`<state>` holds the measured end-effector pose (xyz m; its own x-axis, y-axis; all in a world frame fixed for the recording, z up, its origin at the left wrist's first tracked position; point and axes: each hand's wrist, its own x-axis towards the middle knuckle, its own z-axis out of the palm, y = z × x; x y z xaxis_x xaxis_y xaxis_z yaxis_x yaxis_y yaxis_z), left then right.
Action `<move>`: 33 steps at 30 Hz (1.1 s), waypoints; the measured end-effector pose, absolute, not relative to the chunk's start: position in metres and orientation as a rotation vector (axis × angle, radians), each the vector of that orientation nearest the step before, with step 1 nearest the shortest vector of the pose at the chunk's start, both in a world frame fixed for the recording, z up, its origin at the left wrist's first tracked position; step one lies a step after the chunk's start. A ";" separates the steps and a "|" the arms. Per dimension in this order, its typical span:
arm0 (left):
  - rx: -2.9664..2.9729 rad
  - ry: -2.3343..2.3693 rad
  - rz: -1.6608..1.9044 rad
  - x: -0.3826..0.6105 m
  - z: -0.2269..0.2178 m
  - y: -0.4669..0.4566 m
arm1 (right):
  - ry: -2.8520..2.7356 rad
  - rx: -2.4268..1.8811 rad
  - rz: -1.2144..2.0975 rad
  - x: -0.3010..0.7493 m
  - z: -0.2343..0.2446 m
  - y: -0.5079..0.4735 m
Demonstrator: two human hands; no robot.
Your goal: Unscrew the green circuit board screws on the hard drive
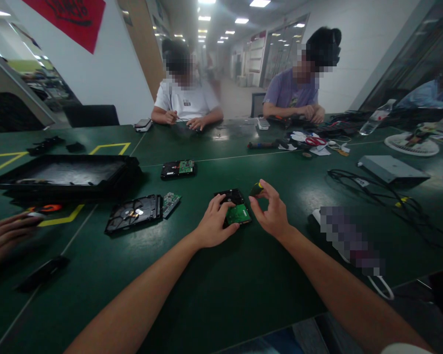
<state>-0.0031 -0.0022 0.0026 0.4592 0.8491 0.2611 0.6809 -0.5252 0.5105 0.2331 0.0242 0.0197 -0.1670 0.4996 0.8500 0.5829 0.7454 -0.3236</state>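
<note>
Forearms (147, 290), cut off below, lie nearest. The left hand (214, 225) spreads unclenched over a hard drive (239, 201) flat on the green table (243, 285), partly hiding its circuit board (239, 214); the drive's long axis runs away, veering left. The right hand (272, 210) pinches a screwdriver (256, 189) beside it, shaft indiscernible.

Three hard drives (239, 215) (170, 169) (125, 219), one loose circuit board (171, 203) and one green-handled tool (256, 189) are counted; one plastic bottle (376, 119) is seen.
</note>
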 end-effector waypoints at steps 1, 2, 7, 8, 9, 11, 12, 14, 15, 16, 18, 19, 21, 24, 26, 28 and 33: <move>2.375 1.301 0.708 -0.003 0.003 -0.002 | -1.824 -0.845 -0.081 0.233 0.020 0.024; 2.370 1.302 0.710 -0.003 0.003 -0.003 | -1.833 -0.848 -0.069 0.233 0.021 0.023; 2.372 1.294 0.709 -0.003 0.005 -0.004 | -1.794 -0.851 -0.075 0.232 0.021 0.024; 2.375 1.297 0.707 -0.003 0.005 -0.004 | -1.782 -0.849 -0.081 0.232 0.020 0.024; 2.377 1.300 0.704 -0.003 0.005 -0.004 | -1.776 -0.849 -0.085 0.232 0.020 0.024; 2.378 1.309 0.699 -0.003 0.005 -0.004 | -1.778 -0.851 -0.084 0.232 0.021 0.023; 2.377 1.311 0.697 -0.003 0.006 -0.004 | -1.787 -0.853 -0.079 0.232 0.021 0.023; 2.374 1.310 0.696 -0.003 0.006 -0.005 | -1.811 -0.854 -0.056 0.232 0.023 0.022; 2.371 1.306 0.699 -0.002 0.006 -0.005 | -1.822 -0.852 -0.041 0.232 0.023 0.021; 2.369 1.302 0.704 -0.003 0.007 -0.005 | -1.830 -0.848 -0.029 0.232 0.023 0.021; 2.362 1.297 0.714 -0.003 0.007 -0.005 | -1.823 -0.847 -0.028 0.231 0.023 0.022; 2.359 1.298 0.716 -0.003 0.006 -0.005 | -1.814 -0.849 -0.038 0.232 0.022 0.023; 2.358 1.301 0.711 -0.003 0.005 -0.004 | -1.796 -0.854 -0.067 0.232 0.019 0.025; 2.367 1.307 0.698 -0.003 0.004 -0.003 | -1.804 -0.853 -0.087 0.232 0.018 0.026; 2.373 1.308 0.696 -0.003 0.003 -0.003 | -1.815 -0.855 -0.080 0.232 0.019 0.025; 2.378 1.310 0.694 -0.003 0.004 -0.003 | -1.819 -0.855 -0.055 0.232 0.020 0.024; 2.387 1.312 0.689 -0.003 0.006 -0.004 | -1.796 -0.866 -0.052 0.231 0.021 0.023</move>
<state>-0.0035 -0.0041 0.0060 0.4589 0.8517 0.2528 0.6918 -0.5211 0.4998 0.2313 0.0231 0.0211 -0.1448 0.5281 0.8367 0.5756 0.7328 -0.3629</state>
